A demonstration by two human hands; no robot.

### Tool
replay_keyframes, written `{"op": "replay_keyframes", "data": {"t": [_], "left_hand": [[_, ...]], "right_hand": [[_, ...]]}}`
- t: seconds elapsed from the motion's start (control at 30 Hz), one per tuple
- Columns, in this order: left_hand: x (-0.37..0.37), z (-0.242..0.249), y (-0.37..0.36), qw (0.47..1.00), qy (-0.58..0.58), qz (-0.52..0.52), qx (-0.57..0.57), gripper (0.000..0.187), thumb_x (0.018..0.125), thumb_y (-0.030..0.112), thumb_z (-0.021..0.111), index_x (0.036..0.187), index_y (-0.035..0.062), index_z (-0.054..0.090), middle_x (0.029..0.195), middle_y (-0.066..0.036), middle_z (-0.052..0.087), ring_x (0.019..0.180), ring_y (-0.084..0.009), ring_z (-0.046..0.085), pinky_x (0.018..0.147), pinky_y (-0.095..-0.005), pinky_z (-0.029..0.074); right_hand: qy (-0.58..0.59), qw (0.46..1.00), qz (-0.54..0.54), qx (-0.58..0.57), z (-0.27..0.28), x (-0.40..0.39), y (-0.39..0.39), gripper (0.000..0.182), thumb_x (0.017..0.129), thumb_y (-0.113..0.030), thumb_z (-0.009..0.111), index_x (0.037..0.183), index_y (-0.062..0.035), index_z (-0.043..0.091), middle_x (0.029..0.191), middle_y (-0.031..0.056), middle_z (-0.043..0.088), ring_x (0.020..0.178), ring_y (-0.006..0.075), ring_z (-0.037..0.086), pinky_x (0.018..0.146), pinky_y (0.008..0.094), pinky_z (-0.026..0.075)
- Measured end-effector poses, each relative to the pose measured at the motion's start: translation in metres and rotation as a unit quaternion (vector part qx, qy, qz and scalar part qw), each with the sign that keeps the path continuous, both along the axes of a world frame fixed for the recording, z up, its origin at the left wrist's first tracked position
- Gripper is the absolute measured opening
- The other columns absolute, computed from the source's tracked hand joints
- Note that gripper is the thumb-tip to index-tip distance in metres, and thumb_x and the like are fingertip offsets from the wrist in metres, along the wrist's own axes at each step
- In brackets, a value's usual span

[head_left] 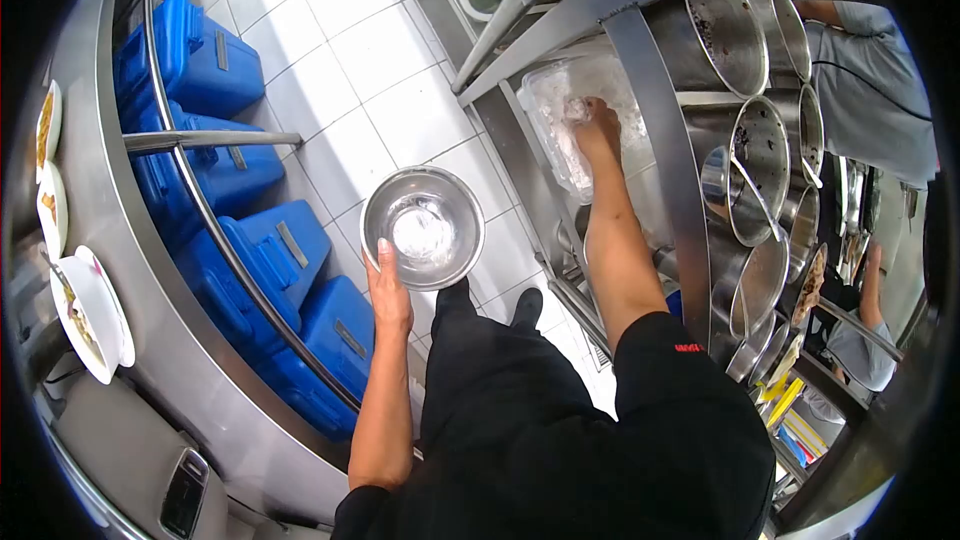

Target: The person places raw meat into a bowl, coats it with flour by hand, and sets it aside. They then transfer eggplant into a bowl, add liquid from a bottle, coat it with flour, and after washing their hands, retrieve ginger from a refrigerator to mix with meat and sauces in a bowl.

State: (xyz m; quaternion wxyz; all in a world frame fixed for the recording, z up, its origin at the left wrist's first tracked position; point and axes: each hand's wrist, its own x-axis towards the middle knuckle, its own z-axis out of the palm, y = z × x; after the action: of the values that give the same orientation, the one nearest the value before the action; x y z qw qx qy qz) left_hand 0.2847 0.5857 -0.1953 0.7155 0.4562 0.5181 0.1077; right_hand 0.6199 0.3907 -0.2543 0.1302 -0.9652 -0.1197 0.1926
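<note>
My left hand [389, 288] grips the near left rim of a round stainless steel mixing bowl [374, 212], thumb over the edge. The bowl is held over the floor, and a bright white patch shows at its bottom. My right hand [598, 127] reaches down into a clear plastic tub [560, 165] on a shelf under the steel counter. White powder [628, 90] coats the inside of this tub. The right hand's fingers are curled together around a clump of the powder, partly hidden by the back of the hand.
Several blue lidded bins [235, 165] stand at left under a counter with a steel rail [215, 140]. White dishes of food [95, 320] rest on that counter. Several steel pots [757, 170], one with a ladle [755, 195], line the right. People in grey shirts [865, 90] stand beyond.
</note>
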Motion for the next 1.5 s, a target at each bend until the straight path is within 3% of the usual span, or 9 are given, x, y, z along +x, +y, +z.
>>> {"op": "replay_keyframes", "data": {"t": [0.23,0.4,0.5,0.73,1.03,1.1,1.3,1.43,1.5], "left_hand": [[-0.004,-0.009,0.006,1.0,0.001,-0.015,0.003,0.068,0.097,0.047,0.047,0.142,-0.0027,0.033,0.137,-0.018,0.043,0.125,-0.0239,0.044,0.104,-0.0341,0.034],[-0.006,-0.006,0.005,1.0,0.008,-0.012,0.012,0.068,0.097,0.047,0.048,0.142,-0.0023,0.034,0.138,-0.018,0.043,0.126,-0.0239,0.043,0.105,-0.0342,0.034],[-0.004,0.003,0.007,0.999,0.022,-0.036,0.026,0.067,0.097,0.047,0.047,0.142,-0.0018,0.033,0.138,-0.017,0.043,0.126,-0.0238,0.043,0.105,-0.0344,0.033],[0.003,-0.02,0.002,0.998,-0.043,-0.054,0.013,0.068,0.097,0.046,0.047,0.143,-0.0011,0.031,0.14,-0.016,0.042,0.128,-0.0237,0.04,0.107,-0.0354,0.03],[0.075,-0.025,-0.015,0.981,-0.073,-0.178,-0.021,0.076,0.095,0.056,0.043,0.149,0.0084,0.022,0.146,-0.019,0.036,0.135,-0.0318,0.034,0.111,-0.0389,0.026],[0.079,-0.026,-0.019,0.975,-0.088,-0.206,0.002,0.075,0.095,0.056,0.043,0.15,0.01,0.022,0.147,-0.018,0.035,0.136,-0.0322,0.033,0.112,-0.039,0.025],[0.068,0.0,-0.035,0.962,-0.136,-0.235,-0.023,0.073,0.095,0.055,0.044,0.149,0.0106,0.025,0.146,-0.018,0.037,0.134,-0.0303,0.036,0.11,-0.0382,0.029],[0.025,-0.006,-0.057,0.944,-0.14,-0.299,-0.025,0.069,0.094,0.051,0.05,0.145,0.0101,0.03,0.135,-0.015,0.047,0.122,-0.0262,0.049,0.096,-0.0407,0.046],[0.0,0.044,-0.078,0.938,-0.106,-0.322,-0.068,0.071,0.093,0.052,0.051,0.143,0.0034,0.033,0.137,-0.016,0.046,0.124,-0.0287,0.049,0.097,-0.0429,0.046]], "right_hand": [[0.212,0.91,-0.3,0.191,0.007,0.0,0.008,0.05,0.077,-0.023,0.069,0.123,-0.0071,0.057,0.122,0.0199,0.059,0.111,0.0358,0.057,0.09,0.037,0.048],[-0.059,0.997,0.025,0.053,-0.001,0.01,-0.002,0.038,0.078,-0.023,0.068,0.11,-0.0033,0.061,0.116,0.0211,0.061,0.106,0.0313,0.06,0.087,0.0362,0.049],[0.155,0.981,-0.019,0.112,0.018,0.019,-0.01,0.051,0.075,-0.028,0.07,0.118,-0.0047,0.058,0.116,0.0221,0.059,0.109,0.0326,0.059,0.091,0.0373,0.048],[0.075,0.991,-0.091,-0.057,-0.04,0.003,-0.006,0.076,0.067,-0.035,0.076,0.135,-0.0148,0.047,0.123,0.0233,0.053,0.114,0.0391,0.055,0.094,0.0423,0.048],[-0.059,0.958,-0.058,0.274,0.073,-0.036,-0.021,0.044,0.077,-0.017,0.071,0.117,-0.0068,0.057,0.104,0.0082,0.064,0.092,0.0183,0.062,0.078,0.0292,0.05],[0.133,0.897,-0.103,0.41,0.095,-0.066,-0.015,0.045,0.075,-0.012,0.073,0.118,-0.0078,0.057,0.103,0.0061,0.063,0.095,0.0145,0.059,0.081,0.0281,0.049],[-0.073,0.948,0.236,0.199,0.063,-0.163,0.018,0.058,0.07,-0.023,0.078,0.123,-0.0086,0.058,0.116,0.012,0.063,0.106,0.0282,0.06,0.092,0.039,0.049],[0.196,0.958,0.185,0.101,0.105,-0.211,-0.008,0.065,0.069,-0.037,0.075,0.127,-0.0133,0.058,0.127,0.0194,0.056,0.117,0.0354,0.053,0.098,0.0453,0.044],[0.121,0.964,0.234,0.045,0.146,-0.238,-0.028,0.062,0.073,-0.038,0.071,0.128,-0.0128,0.057,0.125,0.0206,0.056,0.114,0.0385,0.053,0.096,0.0466,0.044]]}}
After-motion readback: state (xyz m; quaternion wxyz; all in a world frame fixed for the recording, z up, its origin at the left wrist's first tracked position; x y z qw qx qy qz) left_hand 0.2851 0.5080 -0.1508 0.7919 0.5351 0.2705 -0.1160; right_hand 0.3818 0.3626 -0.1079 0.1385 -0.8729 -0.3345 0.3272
